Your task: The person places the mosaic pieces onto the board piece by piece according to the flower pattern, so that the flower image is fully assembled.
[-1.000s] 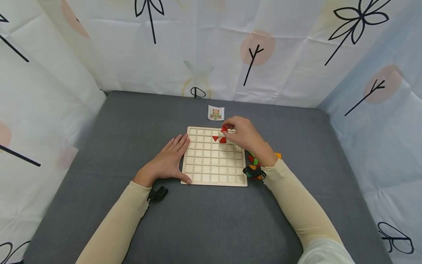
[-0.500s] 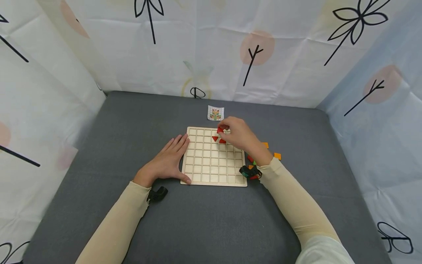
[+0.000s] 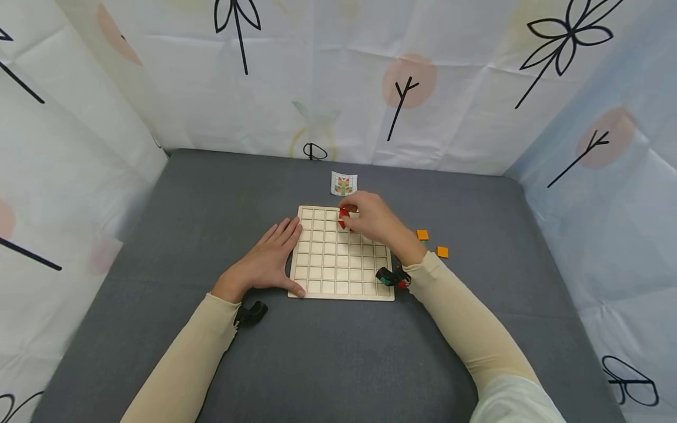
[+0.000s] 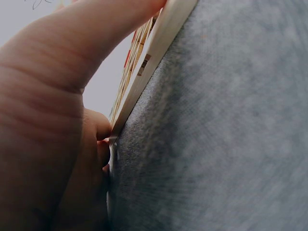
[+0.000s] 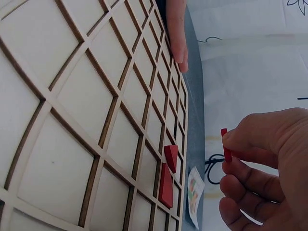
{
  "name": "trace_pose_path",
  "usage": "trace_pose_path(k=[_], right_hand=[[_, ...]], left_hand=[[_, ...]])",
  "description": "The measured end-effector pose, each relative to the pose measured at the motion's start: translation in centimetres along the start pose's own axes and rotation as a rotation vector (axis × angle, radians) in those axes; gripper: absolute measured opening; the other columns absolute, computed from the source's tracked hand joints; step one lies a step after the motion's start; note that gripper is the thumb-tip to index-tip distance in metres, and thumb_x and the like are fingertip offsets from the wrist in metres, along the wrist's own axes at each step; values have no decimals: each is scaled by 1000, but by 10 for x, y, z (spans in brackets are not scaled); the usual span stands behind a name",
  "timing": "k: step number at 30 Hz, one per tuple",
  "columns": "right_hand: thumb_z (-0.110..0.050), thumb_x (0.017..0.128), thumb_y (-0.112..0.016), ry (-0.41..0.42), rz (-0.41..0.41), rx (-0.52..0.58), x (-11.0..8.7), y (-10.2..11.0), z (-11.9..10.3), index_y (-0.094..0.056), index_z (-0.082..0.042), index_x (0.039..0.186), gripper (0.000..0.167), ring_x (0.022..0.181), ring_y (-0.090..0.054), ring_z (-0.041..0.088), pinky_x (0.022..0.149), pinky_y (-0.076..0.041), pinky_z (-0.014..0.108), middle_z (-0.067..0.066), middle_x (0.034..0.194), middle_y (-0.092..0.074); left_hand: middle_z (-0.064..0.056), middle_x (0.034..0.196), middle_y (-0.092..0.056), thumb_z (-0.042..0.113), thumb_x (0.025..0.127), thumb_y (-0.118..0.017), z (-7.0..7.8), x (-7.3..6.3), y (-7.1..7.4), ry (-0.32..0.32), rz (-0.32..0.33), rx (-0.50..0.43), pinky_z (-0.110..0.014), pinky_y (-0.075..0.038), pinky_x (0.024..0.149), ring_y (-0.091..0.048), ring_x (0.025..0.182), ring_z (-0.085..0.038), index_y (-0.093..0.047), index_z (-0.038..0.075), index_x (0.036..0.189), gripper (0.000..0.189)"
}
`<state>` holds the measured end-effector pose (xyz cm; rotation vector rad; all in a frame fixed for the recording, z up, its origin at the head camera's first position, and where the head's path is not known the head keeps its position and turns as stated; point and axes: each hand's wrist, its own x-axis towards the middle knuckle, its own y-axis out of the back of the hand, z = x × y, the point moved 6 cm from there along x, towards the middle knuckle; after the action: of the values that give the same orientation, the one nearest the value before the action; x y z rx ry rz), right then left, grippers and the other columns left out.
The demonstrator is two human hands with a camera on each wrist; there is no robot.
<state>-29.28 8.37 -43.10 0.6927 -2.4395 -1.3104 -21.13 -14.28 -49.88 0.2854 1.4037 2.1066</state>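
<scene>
A wooden grid board [image 3: 328, 264] lies on the grey table. Along its left edge rests my left hand [image 3: 267, 258], fingers straight, its thumb on the near left corner. My right hand [image 3: 370, 217] pinches a thin red tile [image 5: 226, 144] between thumb and fingers, above the far part of the board. In the right wrist view, a red triangle tile [image 5: 171, 158] and a larger red tile [image 5: 166, 186] sit in neighbouring cells. From the head view, the right fingers partly hide these two.
A small card with a coloured grid pattern [image 3: 344, 184] lies just beyond the board. To the right are orange square tiles [image 3: 422, 234], with more pieces partly hidden under the right wrist. Patterned white cloth [image 3: 338, 76] stands behind the table.
My right hand has moved left across the board's far rows with the red tile, now over the triangle tile. Orange tiles at the right came into view. The left hand stays put.
</scene>
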Motion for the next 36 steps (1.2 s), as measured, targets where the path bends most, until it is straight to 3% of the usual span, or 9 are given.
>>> trace_pose_path(k=[10, 22, 36], right_hand=[[-14, 103, -74, 15, -38, 9, 7, -11, -3, -79, -4, 126, 25, 107, -65, 23, 93, -56, 40, 7, 118, -73], [-11, 100, -76, 44, -63, -62, 18, -25, -8, -78, -3, 123, 24, 100, -68, 22, 89, -57, 36, 8, 109, -74], [-8, 101, -72, 74, -93, -97, 18, -34, -12, -77, -4, 123, 24, 90, -62, 20, 81, -54, 34, 5, 101, -69]], left_hand=[[-16, 181, 5, 79, 67, -90, 1, -1, -1, 8, 2, -5, -50, 2, 133, 5, 166, -35, -4, -1, 173, 158], [-16, 181, 5, 79, 67, -90, 1, -1, -1, 4, 3, -2, -50, 2, 133, 5, 166, -35, -4, -1, 173, 158], [-16, 181, 4, 80, 67, -89, 1, -2, -1, -4, 13, -1, -51, 2, 133, 4, 166, -36, -5, -2, 173, 158]])
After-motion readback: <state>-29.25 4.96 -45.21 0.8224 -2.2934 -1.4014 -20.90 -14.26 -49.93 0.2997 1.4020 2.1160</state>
